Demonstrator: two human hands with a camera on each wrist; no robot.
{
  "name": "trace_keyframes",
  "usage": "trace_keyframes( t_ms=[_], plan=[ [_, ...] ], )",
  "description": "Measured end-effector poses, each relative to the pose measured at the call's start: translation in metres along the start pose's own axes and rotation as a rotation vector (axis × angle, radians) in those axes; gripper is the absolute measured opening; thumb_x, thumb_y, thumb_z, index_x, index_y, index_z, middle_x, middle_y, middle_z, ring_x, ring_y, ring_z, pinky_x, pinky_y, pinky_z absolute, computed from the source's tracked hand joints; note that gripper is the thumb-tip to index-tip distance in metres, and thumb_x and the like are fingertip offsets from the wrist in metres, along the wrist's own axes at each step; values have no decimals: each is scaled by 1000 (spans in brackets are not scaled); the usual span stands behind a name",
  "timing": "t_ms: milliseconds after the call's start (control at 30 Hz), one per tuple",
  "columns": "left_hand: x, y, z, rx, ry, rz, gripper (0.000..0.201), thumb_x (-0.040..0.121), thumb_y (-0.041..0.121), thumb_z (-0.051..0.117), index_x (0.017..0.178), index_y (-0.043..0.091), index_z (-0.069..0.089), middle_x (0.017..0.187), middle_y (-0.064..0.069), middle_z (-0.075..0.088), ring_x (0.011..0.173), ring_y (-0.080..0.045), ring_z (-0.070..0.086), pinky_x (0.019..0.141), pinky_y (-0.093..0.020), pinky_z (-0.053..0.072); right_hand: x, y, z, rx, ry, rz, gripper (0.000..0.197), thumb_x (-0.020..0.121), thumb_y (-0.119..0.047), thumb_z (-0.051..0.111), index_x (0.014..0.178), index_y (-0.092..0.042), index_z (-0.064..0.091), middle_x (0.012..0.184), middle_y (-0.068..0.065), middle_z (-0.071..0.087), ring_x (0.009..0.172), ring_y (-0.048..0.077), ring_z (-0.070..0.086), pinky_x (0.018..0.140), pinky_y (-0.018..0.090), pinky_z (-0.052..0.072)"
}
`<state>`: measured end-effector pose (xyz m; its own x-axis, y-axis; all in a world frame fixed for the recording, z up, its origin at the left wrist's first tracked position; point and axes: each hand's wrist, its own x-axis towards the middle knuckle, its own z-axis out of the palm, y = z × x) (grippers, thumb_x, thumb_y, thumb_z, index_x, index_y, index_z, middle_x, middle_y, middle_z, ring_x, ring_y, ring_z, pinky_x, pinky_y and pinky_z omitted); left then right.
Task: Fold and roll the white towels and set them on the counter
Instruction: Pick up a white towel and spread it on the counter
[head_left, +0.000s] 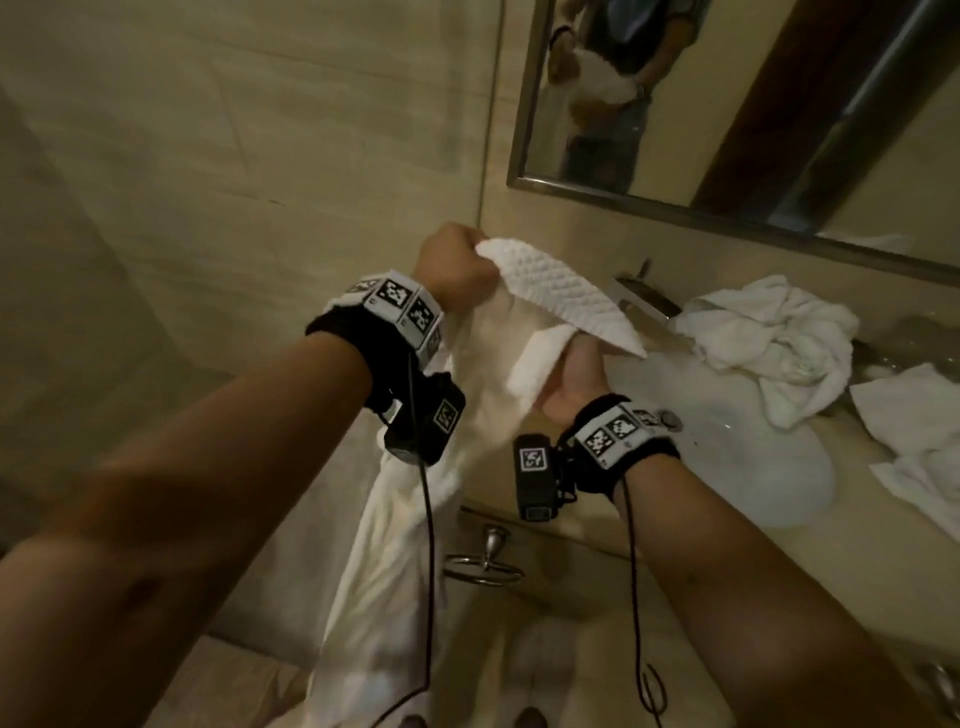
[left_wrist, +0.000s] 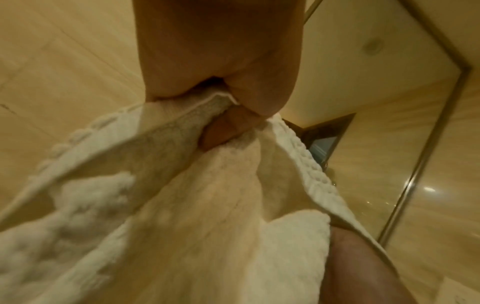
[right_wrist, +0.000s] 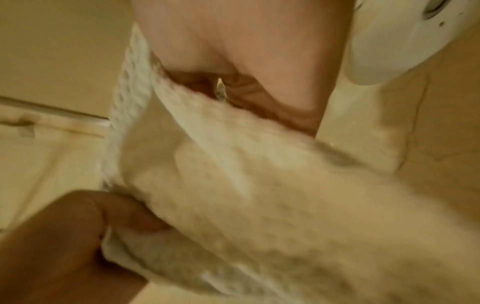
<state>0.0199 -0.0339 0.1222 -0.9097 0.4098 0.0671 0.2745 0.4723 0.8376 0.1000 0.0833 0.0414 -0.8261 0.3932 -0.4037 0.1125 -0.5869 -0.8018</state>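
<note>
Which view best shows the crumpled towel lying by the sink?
The head view: the crumpled towel lies whole on the counter, right of the sink. The left wrist and right wrist views miss it, showing only the held towel.

Beige tiled wall (head_left: 234, 130), framed mirror (head_left: 727, 104)

Held aloft: a white towel (head_left: 415, 519) with a waffle-textured border, upper edge bunched and the rest hanging long toward the floor before the counter (head_left: 779, 545), on which lie a crumpled white towel (head_left: 779, 338) behind the basin and flatter white towels (head_left: 914, 415) alongside.
</note>
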Motion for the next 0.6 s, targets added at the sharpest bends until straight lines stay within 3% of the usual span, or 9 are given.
trace_keyframes(
  t_ms=[67,167,200,267,333,400,433,500,600],
  plan=[
    [8,-9,8,66,-10,-35,18,78,7,55,86,1,70,99,-26,69,99,-34,65,72,-33,47,-4,-11,-6,-30,63,-42,33,102,-37,35,93,-15,58,97,14,60,87,28,59,89,42,47],
    [17,-15,12,203,-37,-105,26,85,11,50,96,-4,69,103,-23,68,101,-33,63,77,-30,46,-1,-11,-16,-132,43,-8,27,101,-10,40,77,-16,52,69,2,58,65,14,54,59,29,47],
    [20,-16,12,247,-31,-125,27,86,11,50,98,-5,69,104,-22,68,102,-33,63,78,-30,45,-3,-9,-17,-170,49,-14,27,98,-7,45,73,-15,50,62,1,54,63,15,50,58,29,44],
    [22,-16,10,310,-28,-182,28,88,12,49,99,-5,68,106,-21,68,104,-33,62,80,-32,47,-4,-9,-16,-192,27,-22,25,95,-6,49,72,-15,51,63,1,54,71,18,50,67,31,43],
    [22,-14,6,337,-63,-213,28,88,16,50,91,-3,70,91,-17,72,95,-30,65,72,-29,47,-8,-13,-13,-148,-37,-20,21,96,-7,49,77,-14,56,74,2,63,77,20,57,73,34,47],
    [22,-12,4,395,-152,-215,32,86,17,47,66,3,67,49,-3,65,69,-23,62,55,-23,44,-9,-15,-14,-199,-78,22,10,95,-16,52,96,-12,61,97,7,64,91,26,61,81,46,50],
    [22,-12,3,437,-207,-222,35,86,15,46,57,7,61,34,2,55,58,-19,56,50,-22,41,-9,-15,-17,-264,-100,93,21,95,-25,53,110,-11,59,109,11,60,101,31,60,85,55,49],
    [23,-12,0,484,-321,-227,30,88,10,49,58,10,55,27,7,48,52,-15,50,47,-20,40,-9,-13,-24,-317,-148,236,47,95,-39,47,131,-10,50,122,15,53,115,40,54,88,67,44],
    [14,-16,-4,516,-406,-214,25,89,7,53,65,12,53,29,8,49,51,-14,51,44,-16,42,-12,-9,-27,-260,-192,226,47,91,-38,49,130,-14,52,128,12,53,114,38,55,88,65,45]
  ],
)
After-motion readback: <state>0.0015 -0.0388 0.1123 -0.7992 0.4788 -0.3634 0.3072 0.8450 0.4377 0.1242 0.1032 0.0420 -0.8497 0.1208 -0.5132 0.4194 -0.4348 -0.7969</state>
